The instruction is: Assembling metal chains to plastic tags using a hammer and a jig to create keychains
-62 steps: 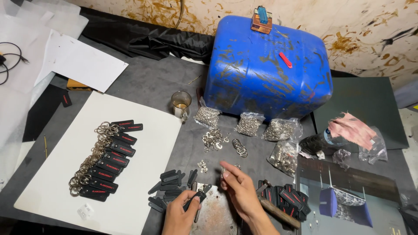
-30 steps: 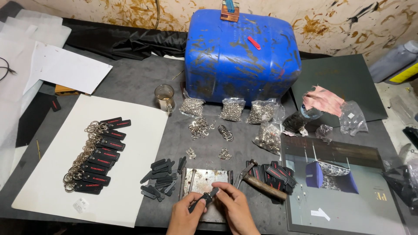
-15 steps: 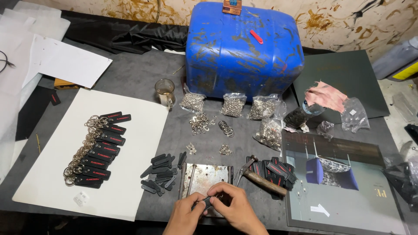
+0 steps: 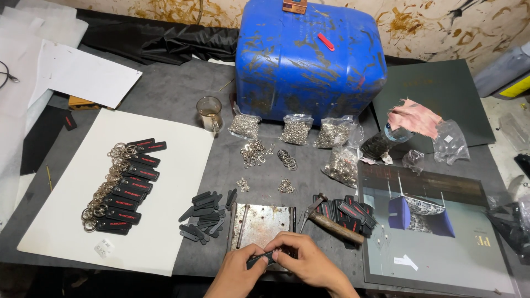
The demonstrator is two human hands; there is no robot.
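Close by — hammer (image 4: 331, 224) right, black tabs (image 4: 204, 219) left of plate (image 4: 262, 223)

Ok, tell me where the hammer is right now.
In the head view the hammer lies right of the rusty metal plate, its handle across a pile of black tags, just above the right hand.

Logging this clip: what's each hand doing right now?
Left hand: pinching a black tag over the metal plate.
Right hand: closed on the same tag.
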